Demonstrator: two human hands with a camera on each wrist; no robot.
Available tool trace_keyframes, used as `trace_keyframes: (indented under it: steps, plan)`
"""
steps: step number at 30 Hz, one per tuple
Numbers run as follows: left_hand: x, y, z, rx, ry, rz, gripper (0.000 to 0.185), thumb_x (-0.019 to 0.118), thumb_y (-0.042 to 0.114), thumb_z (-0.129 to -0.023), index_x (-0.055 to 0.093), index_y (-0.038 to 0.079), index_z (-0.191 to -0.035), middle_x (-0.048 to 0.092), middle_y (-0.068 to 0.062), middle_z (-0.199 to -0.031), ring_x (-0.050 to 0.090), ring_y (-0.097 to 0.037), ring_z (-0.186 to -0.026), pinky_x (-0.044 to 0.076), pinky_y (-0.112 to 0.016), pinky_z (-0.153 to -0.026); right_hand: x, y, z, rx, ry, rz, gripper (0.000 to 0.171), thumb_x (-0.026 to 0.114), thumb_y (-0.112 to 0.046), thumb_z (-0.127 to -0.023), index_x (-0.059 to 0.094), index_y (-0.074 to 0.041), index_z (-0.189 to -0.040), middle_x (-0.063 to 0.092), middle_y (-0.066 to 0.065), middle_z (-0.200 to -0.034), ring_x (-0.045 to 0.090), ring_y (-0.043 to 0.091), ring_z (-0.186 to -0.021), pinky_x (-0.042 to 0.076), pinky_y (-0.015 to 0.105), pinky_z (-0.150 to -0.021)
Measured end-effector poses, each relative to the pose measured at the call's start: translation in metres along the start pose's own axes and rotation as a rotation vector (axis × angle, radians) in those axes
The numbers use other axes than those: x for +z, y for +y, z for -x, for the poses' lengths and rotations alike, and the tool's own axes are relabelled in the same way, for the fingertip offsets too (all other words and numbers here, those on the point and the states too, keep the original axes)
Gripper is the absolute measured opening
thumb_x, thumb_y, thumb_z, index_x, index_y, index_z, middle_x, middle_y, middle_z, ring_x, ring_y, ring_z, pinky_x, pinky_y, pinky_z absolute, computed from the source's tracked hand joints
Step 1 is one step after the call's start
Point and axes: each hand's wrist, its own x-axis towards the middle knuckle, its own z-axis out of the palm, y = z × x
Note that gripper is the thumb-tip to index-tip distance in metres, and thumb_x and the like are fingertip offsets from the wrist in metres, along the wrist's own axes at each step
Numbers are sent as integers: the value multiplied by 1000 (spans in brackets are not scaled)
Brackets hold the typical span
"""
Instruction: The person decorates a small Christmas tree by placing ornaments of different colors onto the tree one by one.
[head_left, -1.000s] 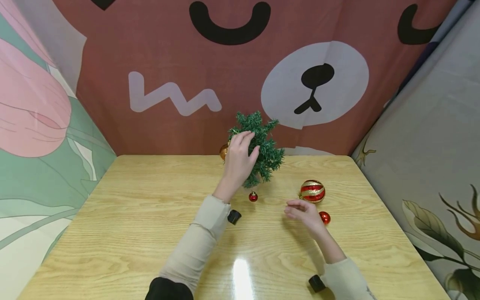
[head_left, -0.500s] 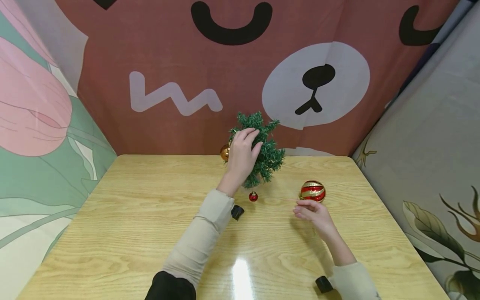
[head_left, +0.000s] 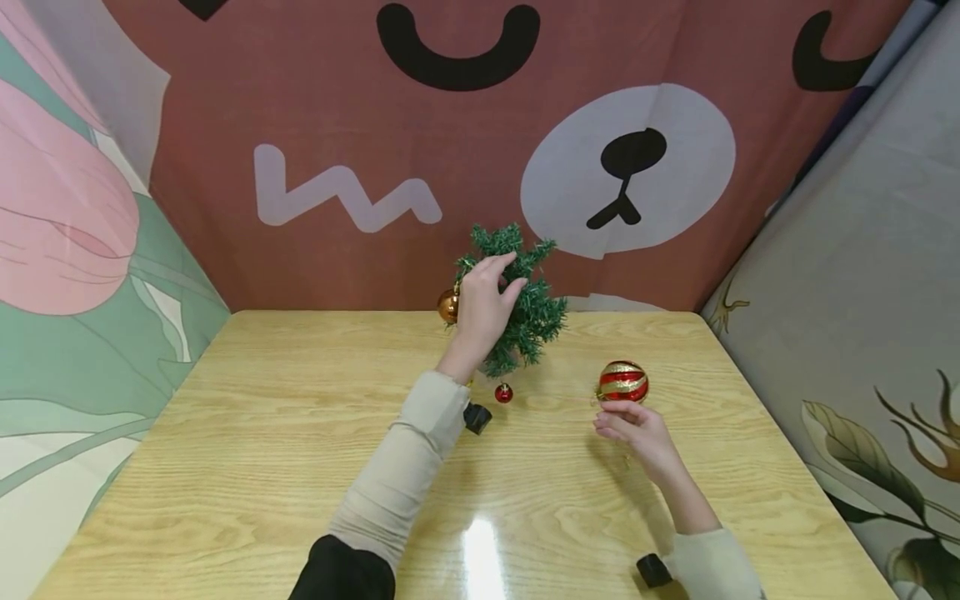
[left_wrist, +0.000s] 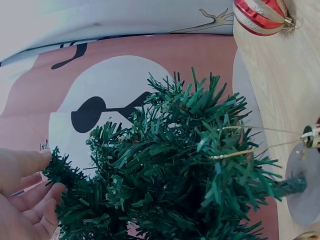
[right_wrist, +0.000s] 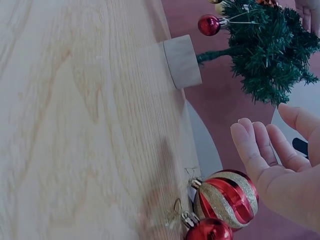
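My left hand (head_left: 482, 312) is at the upper left of a small green artificial Christmas tree (head_left: 536, 312). In the left wrist view its bent fingers (left_wrist: 37, 212) lie around a branch tip; no firm grip shows. An orange bauble (head_left: 447, 307) hangs left of that hand. A small red bauble (right_wrist: 209, 25) hangs low on the tree by a gold loop. My right hand (head_left: 637, 437), loosely bent and holding nothing, hovers just in front of a red-and-gold striped bauble (head_left: 624, 382). A plain red bauble (right_wrist: 210, 230) beside it is hidden in the head view.
The tree stands on a round pale base (right_wrist: 183, 61) near the back of the wooden table (head_left: 300, 433). Behind rises a cloth printed with a bear (head_left: 337, 100); patterned cloths hang at both sides. A small black block (head_left: 654, 571) sits by each wrist.
My left hand has shifted slightly right and up against the tree, showing more of the orange bauble. My right hand has moved right, now covering the plain red bauble in the head view.
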Motion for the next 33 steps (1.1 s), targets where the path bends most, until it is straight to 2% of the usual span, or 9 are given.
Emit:
trace_keyframes:
  steps: [1,7,8,12,17,20,27,30,33]
  plan:
    - [0,0,0,-4,2,7,33,67,11,-81,62,0,-111,62,-11,-103,55,-15,-70,43,-22,-53,-8,12,-4,-28,-31,-42,15,56,-3,-87,60,-1,-101,63,9,-88,63,21,-82,50,35,-76]
    - [1,-2,-1,-25,-10,29,30,66,11,-82,63,0,-109,61,-12,-105,55,-15,-68,44,-22,-53,-22,18,-1,-97,-83,-133,24,58,-4,-86,57,9,-105,63,11,-89,63,22,-84,50,31,-74]
    - [1,-2,-1,-30,-12,29,29,65,11,-82,63,0,-109,61,-12,-105,55,-15,-67,44,-22,-53,-17,7,5,-82,-49,-101,23,59,-6,-85,57,8,-104,63,10,-88,63,22,-83,50,31,-73]
    - [1,-2,-2,-47,-18,26,29,65,13,-82,64,2,-109,61,-10,-104,52,-13,-61,42,-21,-51,-29,16,5,-82,-27,-83,27,63,-14,-84,59,3,-104,63,10,-88,63,24,-83,51,31,-73]
    - [1,-2,-3,-51,-28,23,24,65,12,-83,66,2,-104,60,-9,-103,55,-13,-65,44,-20,-54,-55,43,2,-25,25,-63,58,68,-23,-80,44,18,-114,63,9,-90,63,22,-85,49,34,-76]
    - [2,-3,-3,-47,-33,22,22,64,12,-83,67,1,-102,60,-10,-102,56,-13,-67,45,-20,-56,-65,53,2,-14,68,-76,67,71,-23,-77,39,21,-115,63,9,-89,63,20,-83,49,35,-75]
    - [0,-3,-3,-49,-42,22,22,64,12,-83,67,1,-102,60,-10,-103,57,-13,-68,46,-20,-57,-78,57,6,-12,107,-49,73,73,-26,-74,38,24,-114,65,8,-88,64,19,-81,50,33,-72]
    - [0,-2,-3,-53,-45,30,22,63,12,-83,67,1,-102,60,-10,-103,56,-13,-68,46,-20,-57,-80,55,9,-3,148,2,75,75,-30,-71,41,22,-113,66,5,-86,64,16,-78,51,30,-69]
    - [0,-2,-3,-57,-47,35,22,63,12,-84,67,1,-102,60,-10,-103,56,-13,-68,45,-20,-56,-82,50,11,-6,186,92,67,75,-30,-70,49,17,-110,66,0,-86,63,11,-77,52,26,-66]
